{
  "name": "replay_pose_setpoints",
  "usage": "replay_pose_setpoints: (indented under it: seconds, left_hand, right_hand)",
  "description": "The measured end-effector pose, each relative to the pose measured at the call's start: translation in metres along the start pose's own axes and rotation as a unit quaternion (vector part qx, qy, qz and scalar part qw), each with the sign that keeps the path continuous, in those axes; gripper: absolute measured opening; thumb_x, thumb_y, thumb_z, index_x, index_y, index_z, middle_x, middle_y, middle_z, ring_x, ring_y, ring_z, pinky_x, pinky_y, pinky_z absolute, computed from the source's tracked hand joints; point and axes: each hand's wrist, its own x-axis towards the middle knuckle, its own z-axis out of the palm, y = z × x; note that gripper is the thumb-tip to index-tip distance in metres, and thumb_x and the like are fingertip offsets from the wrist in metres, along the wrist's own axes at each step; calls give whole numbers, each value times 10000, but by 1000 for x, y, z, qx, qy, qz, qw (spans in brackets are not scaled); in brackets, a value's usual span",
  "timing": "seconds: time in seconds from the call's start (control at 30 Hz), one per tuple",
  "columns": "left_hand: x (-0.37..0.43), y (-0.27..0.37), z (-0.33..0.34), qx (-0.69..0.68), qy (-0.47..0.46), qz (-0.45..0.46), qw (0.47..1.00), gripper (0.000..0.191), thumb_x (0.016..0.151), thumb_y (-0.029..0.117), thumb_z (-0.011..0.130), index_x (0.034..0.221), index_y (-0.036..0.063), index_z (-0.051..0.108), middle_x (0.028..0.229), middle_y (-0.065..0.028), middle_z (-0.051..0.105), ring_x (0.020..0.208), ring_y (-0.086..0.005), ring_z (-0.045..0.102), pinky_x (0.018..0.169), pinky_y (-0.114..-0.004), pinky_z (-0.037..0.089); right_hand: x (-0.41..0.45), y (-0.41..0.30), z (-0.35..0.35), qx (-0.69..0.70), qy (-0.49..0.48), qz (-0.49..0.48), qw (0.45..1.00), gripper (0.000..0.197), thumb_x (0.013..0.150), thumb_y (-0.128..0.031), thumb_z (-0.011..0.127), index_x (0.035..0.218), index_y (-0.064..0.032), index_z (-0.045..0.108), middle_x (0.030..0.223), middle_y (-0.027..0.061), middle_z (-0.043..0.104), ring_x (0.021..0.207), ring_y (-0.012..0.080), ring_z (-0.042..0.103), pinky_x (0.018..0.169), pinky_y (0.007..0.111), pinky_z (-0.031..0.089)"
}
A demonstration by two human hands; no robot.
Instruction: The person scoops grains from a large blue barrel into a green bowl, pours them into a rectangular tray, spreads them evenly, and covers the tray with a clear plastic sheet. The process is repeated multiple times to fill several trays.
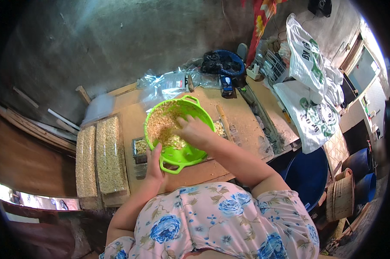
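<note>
A lime-green plastic basin [191, 157] with two loop handles is tilted over the wooden table, with pale beige pieces [164, 121] heaped on its far left side. My left hand [154, 162] grips the basin's near left rim, thumb on the rim and the other fingers hidden beneath. Inside the basin, my right hand [192, 129] has its fingers apart at the edge of the pieces; whether any lie in its palm is hidden. Partly under the basin is a long mould or tray [139, 150] holding similar pieces, its other end showing at the right beside a flat wooden stick [224, 122].
Long slabs of pale pieces in clear plastic [109, 155] lie at the left. Clear plastic bags [164, 84], a small dark box [226, 86] and a blue basket [235, 63] line the back. White woven sacks [308, 113] and a blue barrel [306, 174] stand at the right.
</note>
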Motion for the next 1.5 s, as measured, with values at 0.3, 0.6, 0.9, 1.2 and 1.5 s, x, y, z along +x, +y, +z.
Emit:
replay_pose_setpoints:
  seconds: [0.3, 0.6, 0.9, 1.2, 1.5]
  left_hand:
    - [112, 57, 2, 70, 26, -64, 995, 641, 863, 486, 492, 1336, 72, 368, 1259, -125, 513, 1123, -281, 530, 923, -489, 446]
    - [305, 21, -71, 174, 119, -109, 971, 457, 904, 374, 415, 1286, 124, 429, 1209, -117, 544, 1017, -291, 569, 717, -469, 497]
    - [350, -7, -95, 212, 173, -101, 957, 347, 926, 261, 431, 1212, 74, 491, 1052, -125, 616, 800, -266, 653, 503, -380, 548]
    - [353, -6, -138, 178, 206, -30, 962, 402, 909, 258, 538, 1223, 17, 469, 1036, -162, 625, 771, -261, 660, 545, -340, 549]
    - [223, 30, -97, 473, 179, 180, 844, 629, 855, 195, 585, 1389, 10, 310, 1370, -197, 419, 1187, -295, 483, 995, -379, 379]
  right_hand:
    - [-103, 39, -71, -139, 19, 404, 904, 270, 860, -258, 548, 991, -32, 619, 941, 190, 649, 895, 351, 622, 756, 396, 490]
    - [-151, 83, 9, 54, 100, 548, 829, 362, 765, -201, 688, 1091, -67, 604, 943, 165, 662, 866, 313, 634, 744, 386, 496]
    - [-206, 68, -33, 23, -48, 411, 910, 230, 788, -161, 670, 1010, -101, 665, 906, 111, 668, 842, 287, 620, 729, 380, 485]
    - [-215, 120, -31, -50, -43, 387, 920, 233, 794, -185, 650, 1016, -115, 668, 912, 116, 665, 861, 320, 609, 754, 404, 476]
    - [-195, 77, -31, 167, -15, 510, 844, 304, 785, -187, 686, 1081, -122, 664, 898, 103, 685, 783, 217, 641, 690, 342, 492]
